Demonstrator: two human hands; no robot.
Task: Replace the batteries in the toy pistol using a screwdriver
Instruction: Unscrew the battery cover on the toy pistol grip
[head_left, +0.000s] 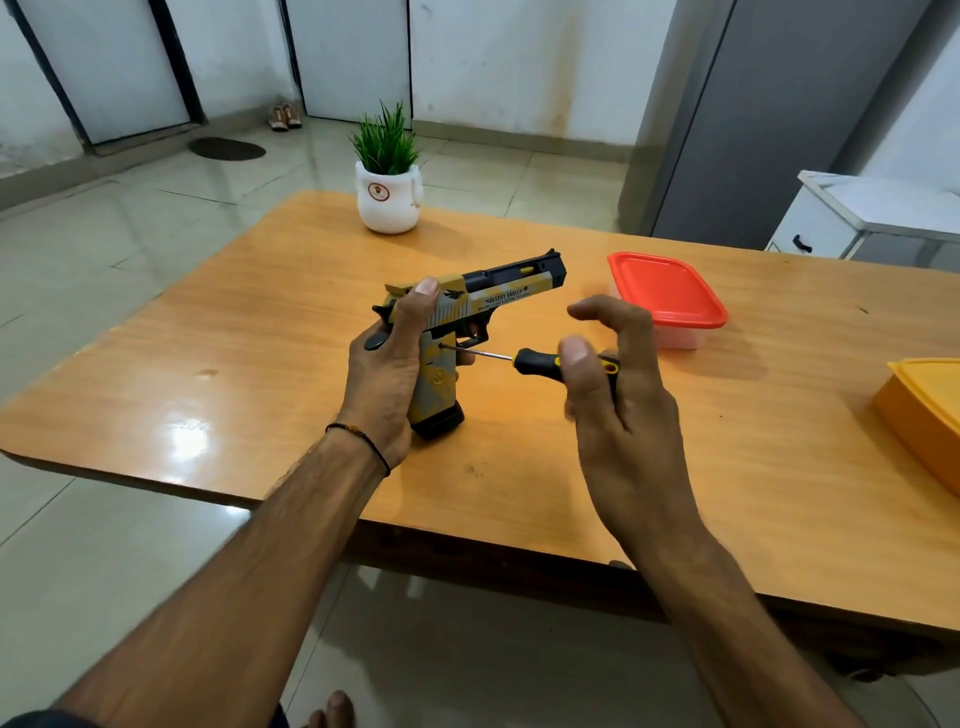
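The yellow, grey and black toy pistol (498, 293) stands upright on its grip base on the wooden table (260, 332), barrel pointing right and away. My left hand (387, 374) wraps around the back of its grip, thumb up on the slide. A small screwdriver (540, 359) with a black and yellow handle lies level, its tip set against the upper side of the grip. My right hand (618, 384) holds the handle between thumb and fingers, with the index finger lifted and blurred.
A clear box with a red lid (667, 293) sits to the right of the pistol. An orange box (924, 415) lies at the table's right edge. A white pot with a green plant (388, 195) stands at the far edge. The table's near edge runs under my forearms.
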